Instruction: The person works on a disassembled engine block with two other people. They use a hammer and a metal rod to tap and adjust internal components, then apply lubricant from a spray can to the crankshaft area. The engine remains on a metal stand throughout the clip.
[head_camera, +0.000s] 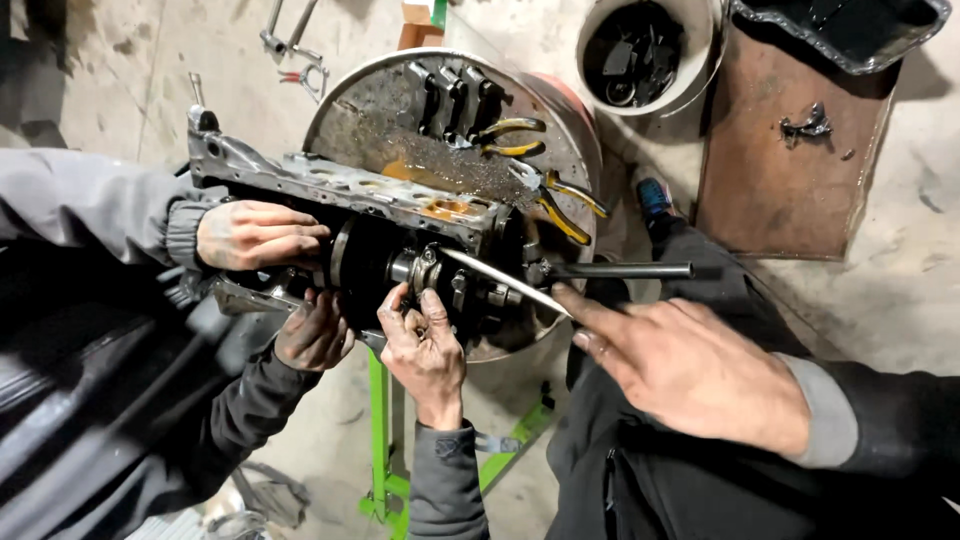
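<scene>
In the head view, the only package was a small orange carton (418, 34) with a green corner, at the top edge behind the round steel drum (560, 130).

The engine block (340, 185) lay across the drum's near rim, its long axis running left to right and dipping slightly to the right. It was grey metal, greasy, with orange stains in its upper recesses and the dark crankshaft (375, 262) exposed on the near side. A thin bright bar (500, 280) slanted from lower right up-left toward the crankshaft, and a black bar (620, 270) stuck out level to the right.

The person's left hand (315, 332), oil-blackened, curled around the block's lower edge. The right hand (690, 370) was stretched long, its index tip meeting the thin bar's near end; whether it gripped the bar could not be told.

A co-worker's hand (258, 235) in a grey sleeve pressed on the block's near face, and another (425, 350) pinched a fitting by the crankshaft.

Yellow-handled pliers (560, 205) lay on the drum. On the floor stood a white bucket (700, 60) of dark parts and a rusty plate (790, 190).
</scene>
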